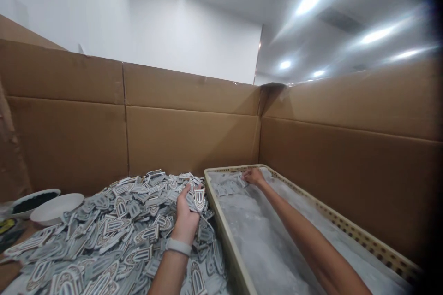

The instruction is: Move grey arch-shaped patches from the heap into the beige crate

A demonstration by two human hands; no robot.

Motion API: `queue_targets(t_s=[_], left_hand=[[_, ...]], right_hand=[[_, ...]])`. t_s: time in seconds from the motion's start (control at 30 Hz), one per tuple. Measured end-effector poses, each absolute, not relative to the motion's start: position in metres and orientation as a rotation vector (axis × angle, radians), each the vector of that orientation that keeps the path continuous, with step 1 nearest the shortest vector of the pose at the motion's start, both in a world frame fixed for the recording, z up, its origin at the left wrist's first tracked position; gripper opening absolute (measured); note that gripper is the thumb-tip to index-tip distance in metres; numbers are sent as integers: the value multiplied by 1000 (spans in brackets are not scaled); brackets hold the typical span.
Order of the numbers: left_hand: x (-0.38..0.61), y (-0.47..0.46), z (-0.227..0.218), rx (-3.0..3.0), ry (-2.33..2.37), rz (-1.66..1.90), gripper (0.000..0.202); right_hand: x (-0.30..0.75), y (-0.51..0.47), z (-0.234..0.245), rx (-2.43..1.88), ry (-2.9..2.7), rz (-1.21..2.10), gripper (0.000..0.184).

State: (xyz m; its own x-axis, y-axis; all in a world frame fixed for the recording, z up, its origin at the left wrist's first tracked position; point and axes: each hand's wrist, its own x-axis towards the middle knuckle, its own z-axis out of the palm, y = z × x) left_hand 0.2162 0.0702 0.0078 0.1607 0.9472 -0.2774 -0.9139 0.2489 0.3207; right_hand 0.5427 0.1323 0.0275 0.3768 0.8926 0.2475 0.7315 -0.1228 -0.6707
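Hundreds of flat grey-and-white shield-shaped patches heap at seven o'clock, the left hand with fingers clamped on several, while the right hand, fingers together, presses one into the row at the far end of the beige perforated plastic tray; next seemingly calls for another patch passed across.

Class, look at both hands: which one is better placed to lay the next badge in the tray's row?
Probably the right hand: it already rests at the row of badges inside the tray. The left hand holds badges over the pile.
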Motion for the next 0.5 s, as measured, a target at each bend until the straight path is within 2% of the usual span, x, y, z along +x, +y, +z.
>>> queue_targets(t_s=[0.27,0.5], left_hand=[[216,66,12,43,492,1379,19],[218,64,12,46,482,1377,12]], right_hand=[[538,127,-8,-1941,-1512,150,8],[493,118,39,-1785,-1612,88,21]])
